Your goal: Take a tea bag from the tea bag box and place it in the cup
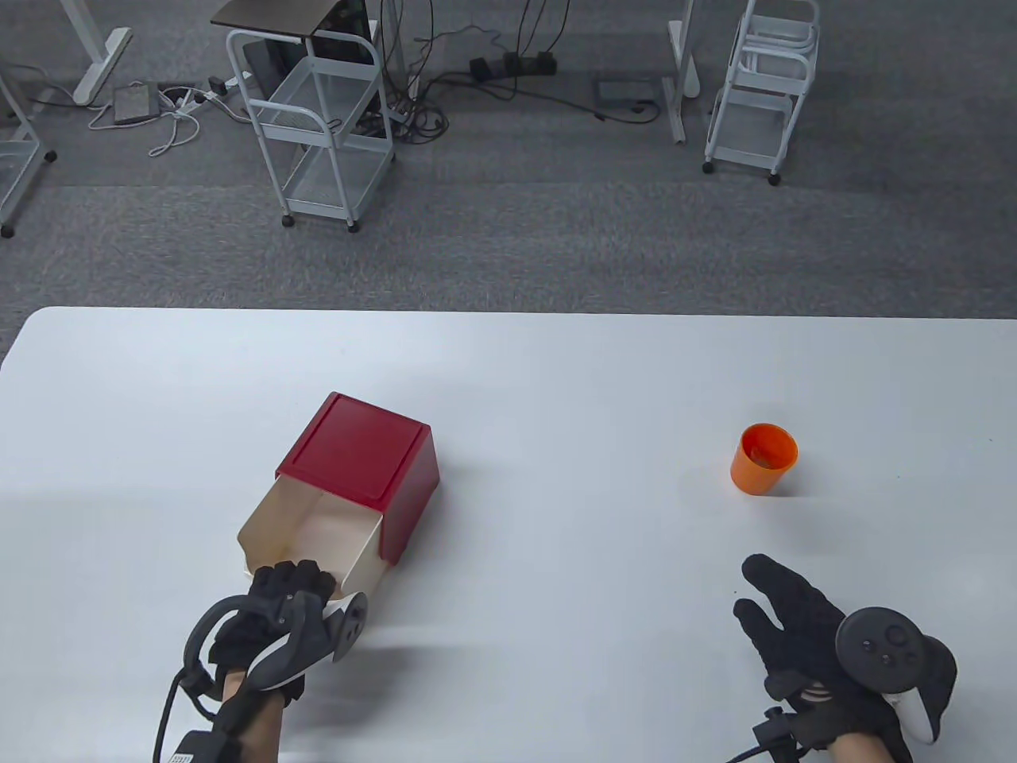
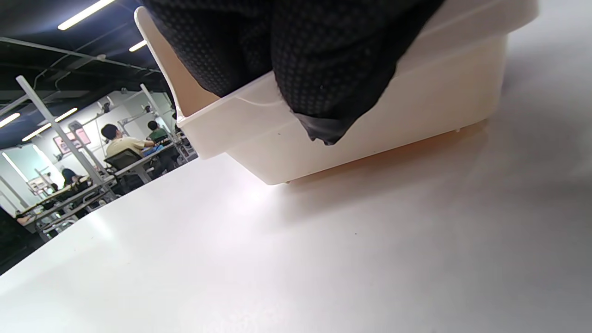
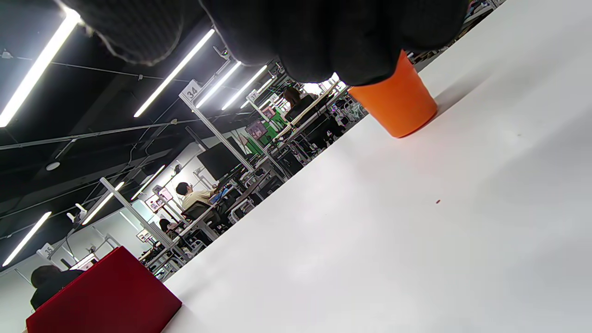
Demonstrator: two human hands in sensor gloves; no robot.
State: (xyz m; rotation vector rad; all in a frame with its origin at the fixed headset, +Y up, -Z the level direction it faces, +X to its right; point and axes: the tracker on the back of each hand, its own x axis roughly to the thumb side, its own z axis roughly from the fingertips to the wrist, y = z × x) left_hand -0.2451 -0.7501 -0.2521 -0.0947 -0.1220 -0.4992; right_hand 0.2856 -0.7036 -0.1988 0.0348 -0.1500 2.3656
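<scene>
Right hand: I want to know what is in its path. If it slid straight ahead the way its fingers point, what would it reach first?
Probably nothing: the right hand points up-left, so its line seems to pass left of the orange cup, over bare table.

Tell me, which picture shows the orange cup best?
The table view: the orange cup stands whole there, with its open top visible. The right wrist view shows only its lower side, because the right hand covers its rim. The left wrist view does not show it.
</scene>
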